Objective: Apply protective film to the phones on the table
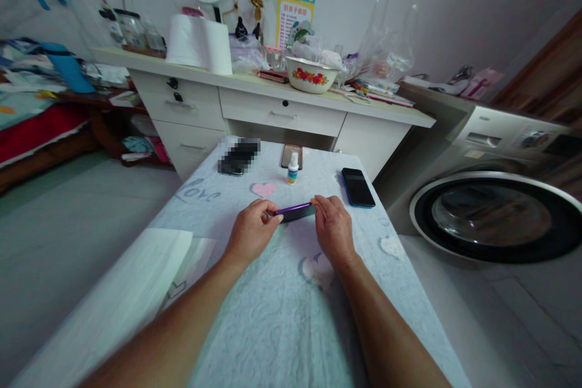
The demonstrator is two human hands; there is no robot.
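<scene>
Between both hands a dark smartphone (297,212) with a purple edge is held sideways and tilted above the cloth. My left hand (255,225) pinches its left end, and my right hand (333,224) grips the right end. Just beyond it stands a small white spray bottle (293,171) with a blue and yellow label. A brownish phone case (286,156) lies flat behind the bottle. To the right of my right hand rests another phone (359,188), black screen up with a blue edge. At the far left corner, a dark item (239,156) is blurred by pixels.
A pale blue cloth (282,291) with hearts covers the table. White paper sheets (136,279) lie at its left. Behind is a white desk (282,115) bearing a flowered bowl (311,76) and tissue rolls (199,43). A washing machine (495,194) stands at the right.
</scene>
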